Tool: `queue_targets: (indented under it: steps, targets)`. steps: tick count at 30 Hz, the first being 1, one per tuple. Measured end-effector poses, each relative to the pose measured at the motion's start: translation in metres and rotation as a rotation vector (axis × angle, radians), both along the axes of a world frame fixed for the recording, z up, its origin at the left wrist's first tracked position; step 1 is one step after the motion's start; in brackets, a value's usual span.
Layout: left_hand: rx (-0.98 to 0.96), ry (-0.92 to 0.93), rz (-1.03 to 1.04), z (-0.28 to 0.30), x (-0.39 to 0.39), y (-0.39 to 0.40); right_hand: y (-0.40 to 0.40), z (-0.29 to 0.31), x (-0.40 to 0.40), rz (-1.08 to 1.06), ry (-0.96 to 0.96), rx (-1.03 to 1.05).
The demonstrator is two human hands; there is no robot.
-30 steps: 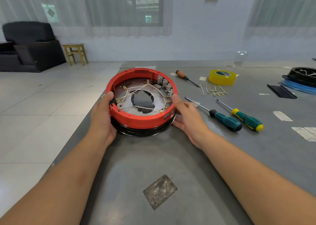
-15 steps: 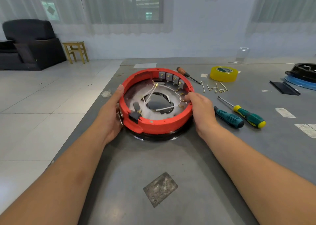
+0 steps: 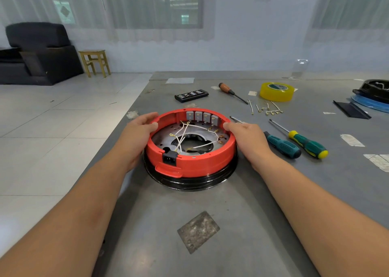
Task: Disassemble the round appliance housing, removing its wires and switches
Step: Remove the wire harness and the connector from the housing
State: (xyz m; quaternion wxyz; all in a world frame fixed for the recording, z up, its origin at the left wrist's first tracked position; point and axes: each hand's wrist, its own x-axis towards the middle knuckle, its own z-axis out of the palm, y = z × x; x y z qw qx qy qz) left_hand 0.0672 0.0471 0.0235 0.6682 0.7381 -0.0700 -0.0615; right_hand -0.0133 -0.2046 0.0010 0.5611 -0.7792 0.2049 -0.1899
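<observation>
Grey and scuffed, the bench (image 3: 263,203) carries the red round housing (image 3: 202,163) near its left edge. The left hand (image 3: 136,133) and right hand (image 3: 250,138) are spread and cupped against opposite sides of the housing's rim, gripping it. Inside, white wires (image 3: 189,129) cross to grey switches (image 3: 202,116) along the housing's far wall. Two screwdrivers (image 3: 294,144) lie right of the housing. Pulling hard on the wires might tear their terminals or crack a switch.
</observation>
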Motion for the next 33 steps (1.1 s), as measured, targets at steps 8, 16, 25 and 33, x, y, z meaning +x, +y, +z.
queue_targets:
  steps: [8, 16, 25, 33]
  targets:
    - [0.903, -0.576, -0.007, 0.023, -0.012, -0.020, -0.004, -0.006, -0.001, -0.002, -0.073, -0.114]
    - [0.701, -0.363, -0.055, 0.040, -0.021, -0.027, -0.005, -0.009, 0.002, -0.006, -0.083, -0.156]
    - [0.535, -0.142, -0.397, 0.061, -0.022, 0.003, -0.002, -0.001, 0.000, -0.027, -0.151, -0.119]
    - [0.565, -0.218, -0.384, 0.058, -0.022, 0.000, 0.005, 0.008, -0.001, -0.053, -0.280, -0.287]
